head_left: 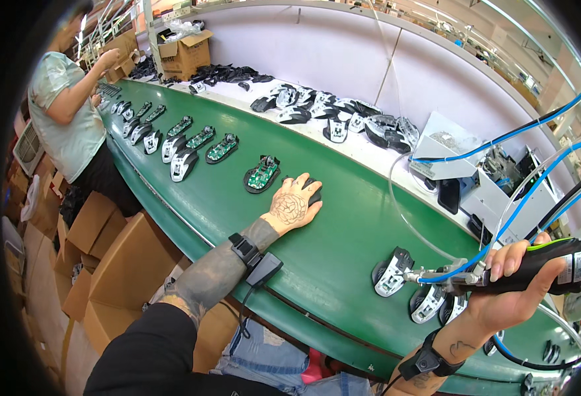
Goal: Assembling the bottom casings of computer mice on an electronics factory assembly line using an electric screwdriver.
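Note:
On the green work surface (343,224), my left hand (292,203) is closed over a dark computer mouse (314,191), most of it hidden under the palm. Just left of those fingers lies a mouse base with a green circuit board (262,174). My right hand (512,277) grips a black power screwdriver (554,264) with a green stripe, held level at the right. Blue and clear hoses run by the tool. Its metal tip points left, near a white-and-black mouse part (391,276); whether they touch I cannot tell.
Several mouse bases and shells line the surface toward the far left, where another person (69,112) stands. White and black shells (297,105) lie piled on the back ledge. A white metal box (445,142) stands back right. Cardboard boxes (132,270) sit below the near edge.

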Demonstrator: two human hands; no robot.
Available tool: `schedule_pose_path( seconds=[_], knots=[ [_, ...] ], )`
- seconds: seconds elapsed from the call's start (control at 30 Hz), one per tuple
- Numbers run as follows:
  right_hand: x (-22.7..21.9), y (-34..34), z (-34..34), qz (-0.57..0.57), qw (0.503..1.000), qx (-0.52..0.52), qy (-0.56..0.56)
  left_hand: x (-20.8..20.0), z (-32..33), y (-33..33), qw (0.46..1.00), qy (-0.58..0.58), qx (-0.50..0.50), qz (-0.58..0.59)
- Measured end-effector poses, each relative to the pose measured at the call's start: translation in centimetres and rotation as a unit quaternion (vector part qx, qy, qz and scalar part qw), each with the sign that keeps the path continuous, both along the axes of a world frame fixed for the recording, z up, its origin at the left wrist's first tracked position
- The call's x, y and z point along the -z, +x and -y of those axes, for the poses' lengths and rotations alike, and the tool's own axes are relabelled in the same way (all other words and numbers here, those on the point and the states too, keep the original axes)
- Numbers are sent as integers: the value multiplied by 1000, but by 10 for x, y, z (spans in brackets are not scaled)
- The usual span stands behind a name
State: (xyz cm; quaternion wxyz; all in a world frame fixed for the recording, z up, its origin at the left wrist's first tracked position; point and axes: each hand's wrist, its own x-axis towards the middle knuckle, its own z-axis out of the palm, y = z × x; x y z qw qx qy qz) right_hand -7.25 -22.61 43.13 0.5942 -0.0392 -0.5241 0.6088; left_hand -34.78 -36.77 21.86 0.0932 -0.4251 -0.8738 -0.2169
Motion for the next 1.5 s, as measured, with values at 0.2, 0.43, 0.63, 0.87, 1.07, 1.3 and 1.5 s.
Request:
schedule_pose_path(
  seconds=[0.2,0.43,0.63,0.87,1.07,1.3,1.5],
  knots=[
    [-1,-1,5,0,1000,-25,8,5,8,-3,999,21,7,-32],
    [3,11,-3,-20,999,-26,-19,-29,-26,36,972,-221,79,-34],
    [-7,8,13,-36,999,32,2,-42,-48,83,881,154,150,421],
    [-6,20,-10,-15,997,69,29,-38,-53,110,266,403,158,861],
    [-5,9,-7,-44,998,25,41,-42,-47,118,286,339,223,868],
    [-3,10,0,-74,990,103,53,-44,-46,138,284,295,245,879],
    [0,7,4,-76,991,103,49,-45,-41,136,291,294,247,876]
  ],
)
